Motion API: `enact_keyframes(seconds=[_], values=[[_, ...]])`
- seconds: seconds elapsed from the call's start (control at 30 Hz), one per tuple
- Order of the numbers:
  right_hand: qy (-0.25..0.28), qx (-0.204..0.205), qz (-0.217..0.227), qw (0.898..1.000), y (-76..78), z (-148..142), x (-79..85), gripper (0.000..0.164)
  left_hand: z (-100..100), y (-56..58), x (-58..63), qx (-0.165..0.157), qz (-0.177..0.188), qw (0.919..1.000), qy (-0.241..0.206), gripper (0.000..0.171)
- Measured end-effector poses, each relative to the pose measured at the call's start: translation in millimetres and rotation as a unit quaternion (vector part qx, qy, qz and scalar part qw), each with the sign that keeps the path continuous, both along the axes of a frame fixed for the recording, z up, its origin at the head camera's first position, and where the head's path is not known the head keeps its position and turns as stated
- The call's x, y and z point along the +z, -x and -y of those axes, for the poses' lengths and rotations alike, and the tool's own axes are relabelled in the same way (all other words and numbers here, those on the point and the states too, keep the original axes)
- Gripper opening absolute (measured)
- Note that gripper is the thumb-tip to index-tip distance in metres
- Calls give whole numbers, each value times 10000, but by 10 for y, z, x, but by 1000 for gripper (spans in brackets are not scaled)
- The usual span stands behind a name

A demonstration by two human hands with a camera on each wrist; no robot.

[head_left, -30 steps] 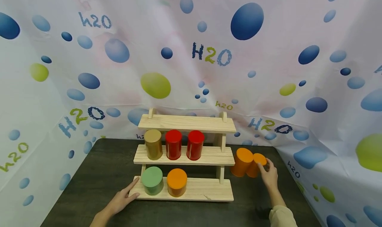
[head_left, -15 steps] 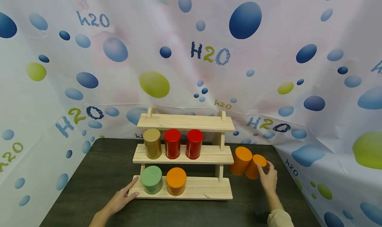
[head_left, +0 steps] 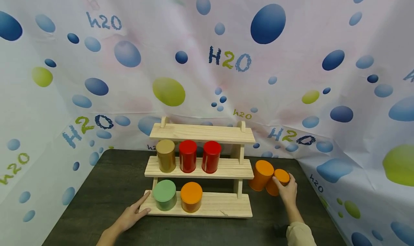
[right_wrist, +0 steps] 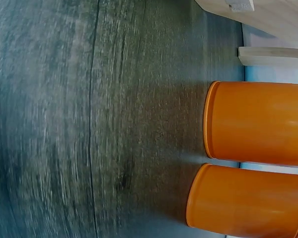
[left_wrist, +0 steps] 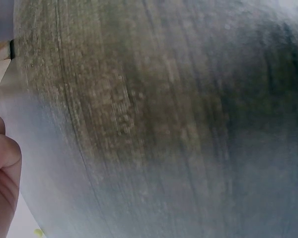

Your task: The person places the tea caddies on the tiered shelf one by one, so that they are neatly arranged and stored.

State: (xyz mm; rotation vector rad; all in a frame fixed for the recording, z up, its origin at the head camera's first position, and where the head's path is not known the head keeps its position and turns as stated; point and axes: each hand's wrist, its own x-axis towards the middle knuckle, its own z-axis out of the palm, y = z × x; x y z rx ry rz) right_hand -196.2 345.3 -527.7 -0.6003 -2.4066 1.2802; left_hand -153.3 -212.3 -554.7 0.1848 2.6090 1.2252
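My right hand [head_left: 288, 191] holds the shorter orange canister [head_left: 272, 189] near its lid, with the thumb at the front of the rim and the fingers on the right side. That canister stands on the dark table right beside a taller orange canister [head_left: 261, 176]. Both orange walls fill the right part of the right wrist view. At the lower left corner of the three-tier wooden shelf [head_left: 226, 204], my left hand [head_left: 130, 215] grips the end of the bottom board, thumb at its front edge. In the left wrist view only part of this hand [left_wrist: 2, 163] shows.
A green canister [head_left: 165, 195] and a short orange canister [head_left: 191, 197] sit on the bottom board. A gold canister [head_left: 166, 156] and two red canisters [head_left: 188, 156] stand on the middle board. A patterned curtain [head_left: 207, 77] hangs behind the dark table [head_left: 181, 231].
The shorter orange canister has shifted slightly toward the front, and my right hand has moved a little left and closer round its top. The left hand stays at the shelf corner.
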Motion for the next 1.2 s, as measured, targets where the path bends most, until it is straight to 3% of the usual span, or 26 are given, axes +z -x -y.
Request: enact_keyframes(seconds=[0.4,0.9,1.2], values=[[257,-86,-239,9993,46,-2,-69,79,1,3,-15,32,-82,9999,76,71],[233,-161,-459,9985,-26,35,-73,74,3,-1,-23,70,21,9999,71,71],[428,-328,-1125,9922,-95,76,43,71,3,1,-33,81,27,9999,75,72]])
